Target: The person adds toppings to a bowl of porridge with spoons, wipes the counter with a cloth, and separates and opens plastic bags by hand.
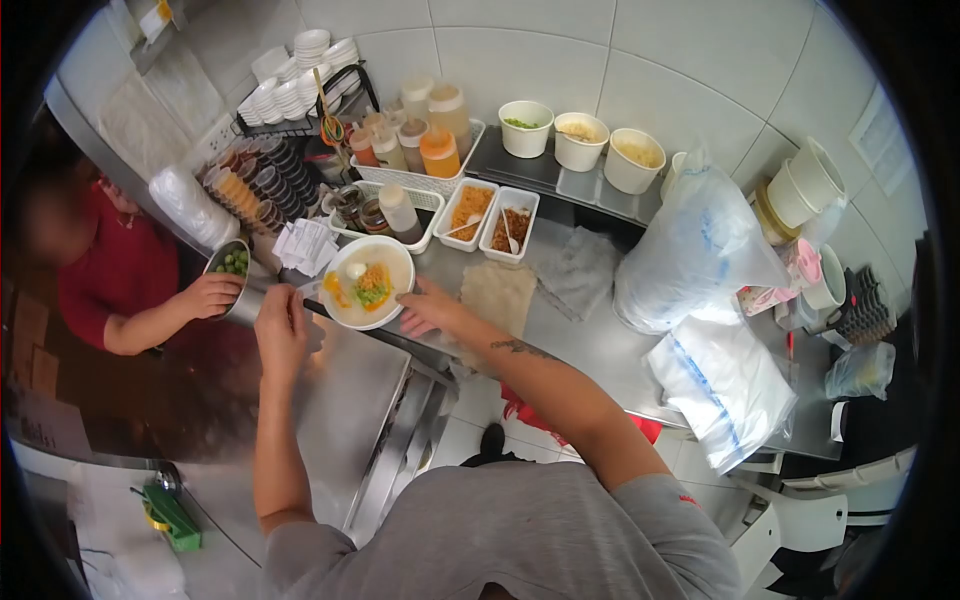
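A white bowl (338,318) of pale porridge stands at the counter's edge. Its toppings are chopped green onion, orange crumbs and what looks like egg (356,270). At the bowl's right rim is my right hand (432,308), thumb and fingers against its side. My left hand (281,332) is raised left of the bowl, its fingertips pinched together; what they hold, if anything, is hidden. A metal pot (247,305) with green limes (233,262) is close beside it. Behind the bowl are a sauce bottle (399,212) and two white tubs of orange crumbs (469,210) and brown bits (511,230).
A co-worker's hand (214,294) rests on the metal pot at left. Sauce bottles stand in a white basket (462,183). Several white tubs (580,150) line the shelf. Cloths (497,295) lie right of the bowl, and large plastic bags (690,250) occupy the right counter.
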The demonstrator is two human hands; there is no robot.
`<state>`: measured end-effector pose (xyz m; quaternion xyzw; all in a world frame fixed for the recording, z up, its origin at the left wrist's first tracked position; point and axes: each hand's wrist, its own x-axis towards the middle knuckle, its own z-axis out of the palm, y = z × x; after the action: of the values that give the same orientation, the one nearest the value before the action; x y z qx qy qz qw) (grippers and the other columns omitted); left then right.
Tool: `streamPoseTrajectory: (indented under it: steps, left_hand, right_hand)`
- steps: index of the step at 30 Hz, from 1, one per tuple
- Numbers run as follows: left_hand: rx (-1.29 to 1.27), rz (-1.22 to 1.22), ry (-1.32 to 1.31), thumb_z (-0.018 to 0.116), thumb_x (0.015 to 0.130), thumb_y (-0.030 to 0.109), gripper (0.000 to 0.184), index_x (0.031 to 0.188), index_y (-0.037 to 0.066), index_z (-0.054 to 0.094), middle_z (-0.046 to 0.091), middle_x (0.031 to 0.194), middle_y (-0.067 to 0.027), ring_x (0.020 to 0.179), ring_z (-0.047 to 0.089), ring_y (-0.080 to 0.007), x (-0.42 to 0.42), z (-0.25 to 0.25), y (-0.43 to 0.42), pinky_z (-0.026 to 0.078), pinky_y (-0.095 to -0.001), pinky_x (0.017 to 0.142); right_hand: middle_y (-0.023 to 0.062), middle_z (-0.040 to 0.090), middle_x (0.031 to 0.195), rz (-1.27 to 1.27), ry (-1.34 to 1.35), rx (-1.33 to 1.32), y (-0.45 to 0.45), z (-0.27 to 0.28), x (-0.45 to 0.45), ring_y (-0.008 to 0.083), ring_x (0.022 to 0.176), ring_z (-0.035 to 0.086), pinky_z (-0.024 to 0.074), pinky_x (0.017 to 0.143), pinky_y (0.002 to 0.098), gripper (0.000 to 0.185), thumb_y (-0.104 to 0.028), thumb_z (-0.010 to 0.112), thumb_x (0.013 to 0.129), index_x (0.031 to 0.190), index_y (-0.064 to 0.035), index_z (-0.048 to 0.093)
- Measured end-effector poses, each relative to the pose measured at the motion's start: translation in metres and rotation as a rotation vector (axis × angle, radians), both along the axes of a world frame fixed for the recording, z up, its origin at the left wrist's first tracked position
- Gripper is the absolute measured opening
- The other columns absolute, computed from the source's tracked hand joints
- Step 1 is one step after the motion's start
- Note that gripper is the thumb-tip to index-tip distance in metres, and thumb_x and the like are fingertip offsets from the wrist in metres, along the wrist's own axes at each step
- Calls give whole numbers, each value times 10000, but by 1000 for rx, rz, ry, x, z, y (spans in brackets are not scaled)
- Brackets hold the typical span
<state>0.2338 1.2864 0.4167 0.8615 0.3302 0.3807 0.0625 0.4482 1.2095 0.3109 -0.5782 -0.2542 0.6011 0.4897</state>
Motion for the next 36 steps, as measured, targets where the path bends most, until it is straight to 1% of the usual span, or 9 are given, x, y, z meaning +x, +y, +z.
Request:
streamPoseTrajectory:
  steps: [10, 14, 18, 22, 25, 26, 29, 32, 36]
  left_hand:
    - [325, -19, -162, 572, 788, -35, 78, 846, 0, 534, 499, 770, -170, 697, 503, -349, 36, 22, -28, 408, -393, 604]
    - [240, -123, 43, 570, 809, 4, 42, 817, 15, 530, 539, 778, -170, 657, 505, -330, 43, -44, -11, 413, -375, 584]
    - [-128, -9, -156, 540, 878, 93, 148, 760, 10, 508, 468, 566, -79, 509, 471, -183, 43, -47, -3, 365, -309, 503]
    - [-849, 80, -675, 546, 846, 99, 165, 688, 88, 499, 472, 583, 23, 456, 395, -58, 40, -67, 50, 272, -221, 403]
    - [-943, 69, -835, 554, 830, 119, 164, 685, 54, 511, 469, 566, 16, 442, 376, -62, 64, -60, 76, 253, -213, 394]
    - [-949, 65, -795, 557, 826, 136, 165, 702, 35, 518, 457, 554, -8, 450, 410, -104, 71, -65, 95, 322, -261, 406]
    - [-208, 140, -434, 550, 819, 131, 140, 744, 14, 537, 530, 579, -93, 497, 528, -236, 107, -83, 138, 423, -363, 481]
    - [48, 133, -95, 547, 816, 134, 130, 785, 8, 558, 596, 678, -179, 653, 600, -357, 132, -60, 128, 466, -446, 610]
    - [48, 91, 260, 547, 814, 140, 124, 812, 23, 587, 617, 762, -211, 737, 610, -392, 146, -52, 130, 471, -470, 646]
  right_hand:
    - [188, 604, 941, -24, 284, 104, 2, 10, -15, 277, 738, 647, 567, 636, 398, 428, -102, 489, 827, 1230, -40, 356]
    - [169, 606, 906, -78, 310, 36, -1, 2, -24, 264, 701, 640, 556, 598, 378, 411, -106, 496, 826, 1214, -56, 371]
    - [149, 604, 870, -127, 269, 6, 0, 6, -22, 234, 664, 631, 541, 545, 350, 392, -112, 502, 831, 1202, -72, 381]
    - [151, 612, 840, -146, 215, 23, 0, 7, -24, 203, 597, 613, 524, 489, 330, 342, -119, 488, 849, 1175, -36, 427]
    - [139, 604, 866, -113, 212, -3, 2, 3, -20, 198, 610, 612, 527, 493, 321, 376, -122, 499, 850, 1206, -67, 394]
    - [139, 604, 869, -125, 216, -4, 2, 2, -21, 199, 609, 611, 527, 494, 323, 375, -122, 500, 853, 1209, -68, 395]
    - [142, 603, 884, -145, 242, 10, -5, 1, -21, 205, 614, 612, 528, 494, 327, 376, -120, 498, 862, 1219, -75, 390]
    - [148, 600, 908, -170, 248, 17, -13, 8, -21, 216, 618, 614, 534, 501, 338, 383, -111, 489, 868, 1233, -77, 377]
    - [159, 594, 934, -256, 244, -6, -23, 7, -23, 235, 631, 622, 548, 524, 357, 389, -90, 470, 871, 1243, -63, 358]
